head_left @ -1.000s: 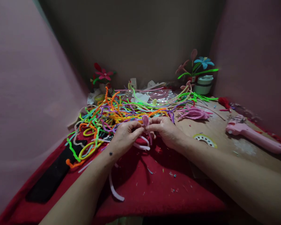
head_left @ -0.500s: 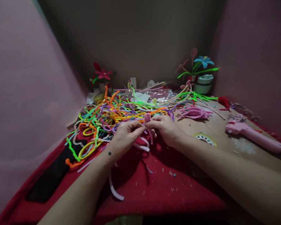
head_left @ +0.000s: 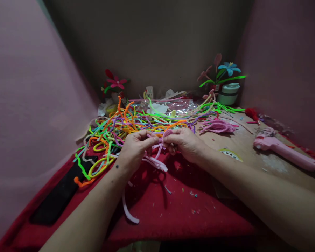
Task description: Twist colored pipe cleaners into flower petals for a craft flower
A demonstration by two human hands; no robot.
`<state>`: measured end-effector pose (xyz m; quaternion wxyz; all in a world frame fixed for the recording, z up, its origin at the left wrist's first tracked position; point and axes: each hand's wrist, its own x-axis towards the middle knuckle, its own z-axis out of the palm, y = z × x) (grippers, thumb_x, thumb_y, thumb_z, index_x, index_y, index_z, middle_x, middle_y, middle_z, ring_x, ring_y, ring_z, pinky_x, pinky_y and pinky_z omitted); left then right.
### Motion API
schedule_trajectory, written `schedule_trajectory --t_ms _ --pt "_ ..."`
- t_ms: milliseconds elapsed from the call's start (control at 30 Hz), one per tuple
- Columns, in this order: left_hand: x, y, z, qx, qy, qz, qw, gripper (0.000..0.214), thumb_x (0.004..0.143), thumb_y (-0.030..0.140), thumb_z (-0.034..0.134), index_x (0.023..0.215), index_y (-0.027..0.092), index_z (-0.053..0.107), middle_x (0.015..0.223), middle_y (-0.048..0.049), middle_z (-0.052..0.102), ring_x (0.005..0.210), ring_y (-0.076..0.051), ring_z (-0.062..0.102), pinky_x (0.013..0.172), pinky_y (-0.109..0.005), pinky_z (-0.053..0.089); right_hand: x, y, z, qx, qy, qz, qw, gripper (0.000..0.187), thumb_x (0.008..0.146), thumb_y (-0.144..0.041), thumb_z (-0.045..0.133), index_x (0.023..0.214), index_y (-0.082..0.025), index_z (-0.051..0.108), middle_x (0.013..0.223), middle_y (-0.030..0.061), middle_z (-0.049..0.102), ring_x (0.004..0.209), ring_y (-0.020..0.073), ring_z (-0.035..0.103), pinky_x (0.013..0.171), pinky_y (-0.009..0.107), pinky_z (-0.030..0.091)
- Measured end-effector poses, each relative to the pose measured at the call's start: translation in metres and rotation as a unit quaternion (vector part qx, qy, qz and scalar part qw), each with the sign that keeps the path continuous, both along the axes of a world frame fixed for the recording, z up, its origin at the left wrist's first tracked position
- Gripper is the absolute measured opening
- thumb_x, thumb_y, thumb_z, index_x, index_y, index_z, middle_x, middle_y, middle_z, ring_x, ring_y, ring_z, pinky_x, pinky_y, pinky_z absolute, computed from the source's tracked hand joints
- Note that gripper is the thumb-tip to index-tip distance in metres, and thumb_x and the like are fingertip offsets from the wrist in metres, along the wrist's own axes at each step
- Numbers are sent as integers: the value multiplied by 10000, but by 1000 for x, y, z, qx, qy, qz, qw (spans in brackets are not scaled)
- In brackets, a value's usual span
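Note:
Between my two hands is a pink pipe cleaner piece (head_left: 160, 148), bent into loops with a tail hanging down. My left hand (head_left: 138, 147) pinches one part of it between thumb and forefinger. My right hand (head_left: 185, 142) grips its petal-like loop on the other side, the lower fingers curled beneath. Just below my left hand, light pink pipe cleaner strips (head_left: 156, 163) lie on the red cloth. Right behind my hands spreads a tangled heap of coloured pipe cleaners (head_left: 136, 122).
A pink glue gun (head_left: 283, 148) and a tape roll (head_left: 230, 154) lie on the right on a brown board (head_left: 252, 182). Pink pipe cleaners (head_left: 217, 126) are bundled there. A black flat object (head_left: 57, 196) rests at left. Pipe cleaner flowers (head_left: 229, 68) stand at the back.
The pink piece has been tipped from upright toward the right and its loops spread out. My left hand has shifted slightly left, apart from the right hand.

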<state>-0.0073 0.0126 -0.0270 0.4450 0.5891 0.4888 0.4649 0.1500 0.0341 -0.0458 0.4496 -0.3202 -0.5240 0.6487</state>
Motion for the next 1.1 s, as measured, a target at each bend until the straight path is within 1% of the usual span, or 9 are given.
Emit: schedule_trajectory --t_ms 100,167,367,433,533,633,733,900,1100 --pt "0 1 -3 -24 -49 -41 998 168 684 293 689 734 148 619 609 23 589 528 -83 518 541 -214 401 -1 -1 1 7 4 -3 1000 102 636 -183 578 548 -133 559 487 -14 516 394 68 402 389 217 291" --pt "3 0 -2 -44 -45 -62 996 184 685 294 692 776 142 646 674 -5 632 590 -107 562 585 -235 429 -1 -3 2 15 6 -5 1000 104 644 -188 572 556 -133 565 491 -17 511 405 67 399 407 220 285" --pt "13 -2 0 -67 -56 -65 994 219 614 304 741 726 132 664 660 -23 661 641 -144 603 626 -258 460 -3 -6 4 48 -36 -34 998 72 635 -178 566 575 -139 572 490 -36 498 454 75 410 471 222 302" --pt "13 -2 -1 -67 -55 -48 995 224 599 299 749 713 132 652 641 -8 643 599 -121 574 591 -240 442 -2 -7 5 72 -83 -58 992 55 643 -186 569 619 -139 586 520 -37 511 486 83 430 492 225 315" --pt "12 -3 -2 -50 2 -26 998 237 642 327 711 608 131 583 515 38 523 454 -61 423 447 -195 315 0 -7 6 112 -141 -106 978 61 659 -197 566 653 -143 595 549 -40 510 511 85 423 498 225 303" --pt "12 -4 0 -20 61 -38 997 274 710 342 640 566 142 522 458 65 401 411 -43 305 404 -193 222 0 -8 8 109 -102 -112 982 79 674 -187 540 618 -147 579 515 -50 473 486 75 391 480 222 288" --pt "12 -5 4 -1 82 -69 994 196 722 309 612 629 143 568 508 57 429 436 -46 312 411 -188 224 -1 -9 7 71 -48 -79 993 103 667 -172 536 568 -150 554 450 -59 432 431 63 354 442 217 260" --pt "5 -4 7 -83 61 -130 986 195 711 298 618 611 143 555 466 59 406 404 -46 287 398 -194 213 -4 -7 4 36 3 -50 998 89 639 -158 549 550 -153 549 432 -49 452 395 64 364 413 219 258" --pt "5 -3 4 -84 59 -120 987 245 724 296 617 573 154 488 448 64 384 382 -42 283 384 -188 204 -2 -4 4 55 53 -85 993 141 654 -144 540 518 -158 506 436 -53 435 382 59 363 399 221 272"
